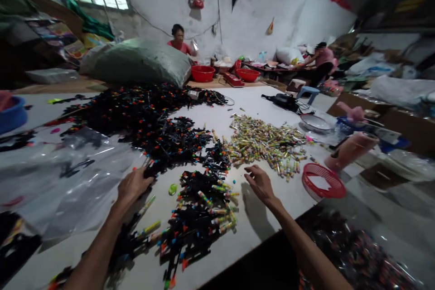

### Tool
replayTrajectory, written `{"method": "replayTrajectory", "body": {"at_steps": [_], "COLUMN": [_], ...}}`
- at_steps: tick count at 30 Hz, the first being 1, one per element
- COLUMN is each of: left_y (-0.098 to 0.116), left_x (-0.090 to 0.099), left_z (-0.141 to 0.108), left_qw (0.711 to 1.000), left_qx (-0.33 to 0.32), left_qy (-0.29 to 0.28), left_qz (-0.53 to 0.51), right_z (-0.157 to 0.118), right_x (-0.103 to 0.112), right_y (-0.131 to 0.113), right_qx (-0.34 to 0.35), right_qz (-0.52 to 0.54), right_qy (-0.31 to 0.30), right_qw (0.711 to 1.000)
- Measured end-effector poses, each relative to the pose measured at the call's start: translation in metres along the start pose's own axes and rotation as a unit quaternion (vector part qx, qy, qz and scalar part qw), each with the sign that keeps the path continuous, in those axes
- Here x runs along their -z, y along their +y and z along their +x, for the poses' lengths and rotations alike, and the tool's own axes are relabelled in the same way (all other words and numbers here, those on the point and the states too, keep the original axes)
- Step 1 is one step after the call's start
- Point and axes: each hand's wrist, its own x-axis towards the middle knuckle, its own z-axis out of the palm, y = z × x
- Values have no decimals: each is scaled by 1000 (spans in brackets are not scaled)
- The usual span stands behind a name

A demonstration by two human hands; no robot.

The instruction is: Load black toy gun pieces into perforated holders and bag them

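Note:
My left hand [134,184] is at the near edge of a big heap of black plastic toy pieces [166,138] with orange, green and blue tips. Its fingers and thumb close round a black piece at the heap's edge, partly hidden. Above the white tabletop, my right hand [260,183] hovers with bent fingers apart and nothing in them. Just beyond it spreads a pile of small clear tubes of coloured beads [265,142]. Between my hands lies a smaller group of black pieces [195,217], with several bead tubes [220,217] along its right side.
Clear plastic bags [84,190] cover the table's left side. A red basket [322,181] stands near the right edge, a pink cylindrical container [351,152] behind it. A large stuffed sack [139,61] lies at the back. Two people sit further off, near red basins [203,74].

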Motion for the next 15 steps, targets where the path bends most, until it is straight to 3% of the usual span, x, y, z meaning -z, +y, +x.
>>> {"method": "replayTrajectory", "body": {"at_steps": [4,8,11,13,15], "left_y": [1,23,47,61,74], "left_x": [1,-8,-18,-23,-27], "left_z": [-17,-52,-83,-101,-114], "left_qw": [978,906,835,790,756], "left_qx": [22,47,51,55,63], "left_qy": [62,14,-24,-44,-72], "left_qz": [-199,-420,-547,-609,-648], "right_z": [42,64,52,32,7], "right_x": [-5,-17,-15,-7,4], "right_y": [6,-5,-14,-26,-43], "right_qx": [13,68,64,45,26], "right_qz": [-157,-214,-134,2,159], "right_qy": [-33,-79,-14,41,24], "right_qw": [987,971,989,998,987]}}
